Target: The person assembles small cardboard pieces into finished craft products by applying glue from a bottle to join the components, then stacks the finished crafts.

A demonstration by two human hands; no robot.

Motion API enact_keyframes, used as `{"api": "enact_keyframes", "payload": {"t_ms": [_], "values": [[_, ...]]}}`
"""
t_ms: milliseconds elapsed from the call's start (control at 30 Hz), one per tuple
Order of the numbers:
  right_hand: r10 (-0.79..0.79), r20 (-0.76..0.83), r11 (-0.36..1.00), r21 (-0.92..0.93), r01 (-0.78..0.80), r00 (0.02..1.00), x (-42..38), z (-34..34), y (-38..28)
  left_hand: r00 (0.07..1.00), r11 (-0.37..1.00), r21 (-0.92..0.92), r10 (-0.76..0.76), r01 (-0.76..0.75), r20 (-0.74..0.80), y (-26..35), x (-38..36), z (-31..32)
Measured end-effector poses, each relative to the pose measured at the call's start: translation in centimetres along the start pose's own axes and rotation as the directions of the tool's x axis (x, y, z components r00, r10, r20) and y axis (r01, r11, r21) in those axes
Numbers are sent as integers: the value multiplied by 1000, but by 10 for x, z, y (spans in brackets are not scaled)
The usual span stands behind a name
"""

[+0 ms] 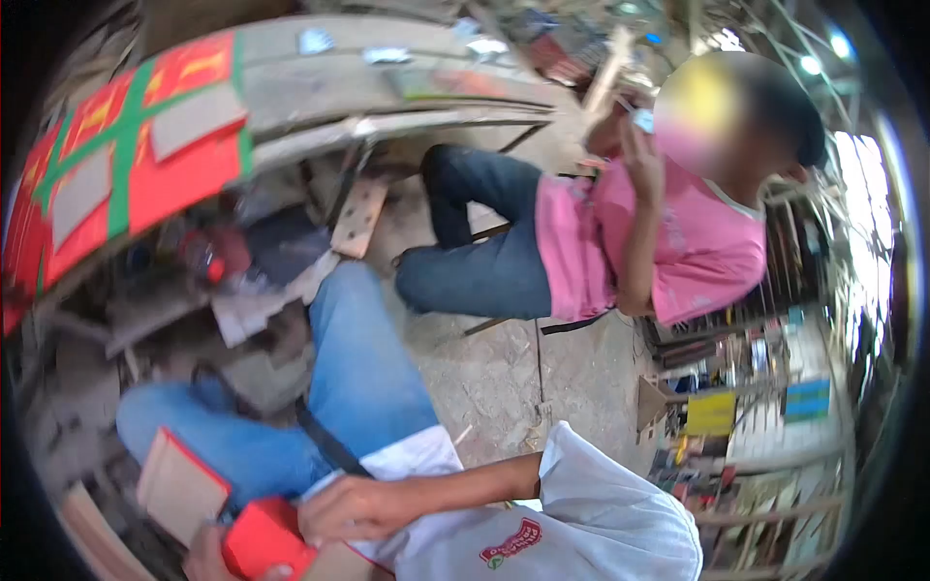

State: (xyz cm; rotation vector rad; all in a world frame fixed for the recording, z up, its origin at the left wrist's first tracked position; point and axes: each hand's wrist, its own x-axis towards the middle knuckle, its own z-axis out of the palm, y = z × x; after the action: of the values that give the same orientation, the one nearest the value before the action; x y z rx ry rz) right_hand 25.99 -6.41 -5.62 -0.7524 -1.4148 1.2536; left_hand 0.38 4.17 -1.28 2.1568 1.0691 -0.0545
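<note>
My right hand [351,507] reaches across my lap and is closed on the upper right edge of a bright red, box-like piece [260,538]; I cannot make out its exact kind. At the bottom left, my left hand [203,556] wraps round the other side of the same piece, partly cut off by the frame. A beige panel with a red edge [184,487] leans on my thigh just beyond the left hand. Another beige surface with a red rim [347,564] lies under my right wrist, mostly cropped.
A long table [291,77] carries red-and-green boards [184,174] with beige panels on them. A seated co-worker in a pink shirt [668,232] holds a small pale thing [642,120]. A punched wooden plank [359,218] leans below the table. Shelves and yellow and blue panels [710,413] stand at the right.
</note>
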Motion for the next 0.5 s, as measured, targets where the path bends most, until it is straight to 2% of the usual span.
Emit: {"api": "enact_keyframes", "payload": {"t_ms": [33, 67, 100, 167, 233, 267, 333, 500], "values": [[7, -9, 1000, 3, -7, 1000, -2, 1, 3, 997, 998, -7, -69, 69, -38, -35, -17, 25], [25, -25, 1000, -16, -25, 999, -5, 0, 7, 996, 996, -13, -86, 86, -27, -22, -13, 20], [43, -32, 999, -12, -43, 999, -7, -2, 10, 997, 994, 96, -41, 46, -59, -10, -14, 13], [132, 65, 991, -41, -129, 989, -8, -7, 11, 1000, 1000, -15, -27, 27, 3, 12, 5, -7], [180, 38, 973, -156, -172, 983, 9, -8, -1, 1000, 998, -61, -15, 16, 3, 19, 11, -11], [175, 16, 972, -161, -170, 984, 10, -7, 0, 996, 994, -64, -84, 85, 21, 15, 11, -10], [151, 17, 974, -175, -146, 988, 9, -6, 0, 999, 997, -65, 30, -33, -40, 9, 8, -1], [163, -11, 973, -163, -163, 987, 11, -8, 3, 999, 995, -96, -27, 29, 22, 15, 13, -5]]}}
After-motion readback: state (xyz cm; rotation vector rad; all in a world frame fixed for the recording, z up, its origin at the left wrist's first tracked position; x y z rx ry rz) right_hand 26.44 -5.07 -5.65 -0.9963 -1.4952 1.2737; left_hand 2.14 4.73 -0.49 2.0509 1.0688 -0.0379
